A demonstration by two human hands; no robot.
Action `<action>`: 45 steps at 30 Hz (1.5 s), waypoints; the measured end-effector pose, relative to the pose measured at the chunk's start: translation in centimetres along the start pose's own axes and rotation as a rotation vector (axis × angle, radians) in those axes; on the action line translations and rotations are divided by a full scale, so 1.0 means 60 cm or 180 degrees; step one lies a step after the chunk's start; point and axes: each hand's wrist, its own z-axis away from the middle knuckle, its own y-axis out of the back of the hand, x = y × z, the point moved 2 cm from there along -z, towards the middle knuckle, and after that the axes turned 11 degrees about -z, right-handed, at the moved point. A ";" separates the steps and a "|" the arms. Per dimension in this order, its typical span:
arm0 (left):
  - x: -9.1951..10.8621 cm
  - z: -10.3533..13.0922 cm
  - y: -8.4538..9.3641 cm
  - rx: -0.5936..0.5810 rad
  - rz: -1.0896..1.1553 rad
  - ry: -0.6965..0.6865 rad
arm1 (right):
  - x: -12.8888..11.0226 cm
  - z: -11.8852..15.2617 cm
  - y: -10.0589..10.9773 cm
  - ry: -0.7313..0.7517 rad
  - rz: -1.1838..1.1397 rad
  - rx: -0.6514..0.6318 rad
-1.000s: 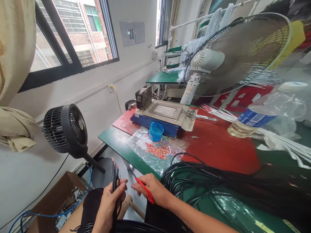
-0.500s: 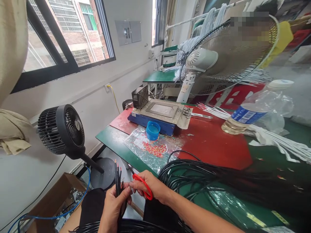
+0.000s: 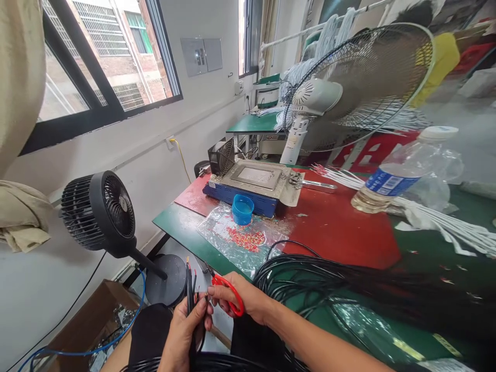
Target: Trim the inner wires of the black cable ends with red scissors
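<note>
My left hand [image 3: 188,318] is closed round several black cables [image 3: 189,289], held upright, with red and bare copper ends showing at their tops. My right hand [image 3: 232,294] grips red-handled scissors [image 3: 225,284], their dark blades pointing up and left. Its thumb and finger meet at a wire end beside the left fingertips; the tiny piece there is too small to make out. More black cable [image 3: 225,361] lies across my lap below the hands. To the right, a big bundle of black cables [image 3: 310,279] rests on the table.
A blue heating unit [image 3: 248,186] stands on the red mat [image 3: 341,232], with a blue cup [image 3: 243,209] in front. Red and yellow scraps [image 3: 248,238] lie on plastic film. A bottle [image 3: 383,186] and white wires [image 3: 437,222] are at right. Fans [image 3: 112,206] flank the table.
The cable ends in my left hand have shifted slightly right and tilted. My right hand stays beside them with the scissors, its thumb and finger at a wire end. The view has moved slightly.
</note>
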 end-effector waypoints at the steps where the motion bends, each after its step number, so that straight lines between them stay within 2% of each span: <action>1: -0.002 -0.001 0.001 -0.0044 -0.0048 0.0017 | -0.001 0.000 0.000 -0.0038 -0.0015 -0.0035; 4: -0.007 -0.004 0.006 -0.0113 -0.0295 0.0149 | -0.002 0.003 0.000 -0.0107 0.0005 -0.0182; 8: -0.010 -0.006 0.010 0.0012 -0.0257 0.0250 | -0.001 0.006 -0.001 -0.0156 0.0149 -0.0390; 13: -0.008 -0.003 0.002 0.0026 -0.0029 0.0026 | -0.002 0.003 0.000 0.0065 -0.0046 -0.0103; 17: -0.013 -0.005 -0.003 -0.0106 0.0053 -0.0241 | -0.001 0.001 -0.001 0.0045 0.0047 -0.0101; 26: -0.024 -0.009 0.002 0.0071 -0.0148 -0.0339 | 0.006 0.002 0.003 0.0245 0.0516 -0.0083; 30: -0.016 -0.005 0.002 0.0136 -0.0109 -0.0162 | 0.002 0.002 -0.001 0.0006 0.0218 -0.0043; 36: -0.004 0.002 0.003 -0.0086 -0.0391 0.0055 | -0.002 0.003 -0.002 -0.0107 0.0083 -0.0024; 45: -0.009 0.007 0.006 -0.0282 -0.0239 0.0034 | -0.001 0.005 0.001 -0.0313 0.0017 -0.0238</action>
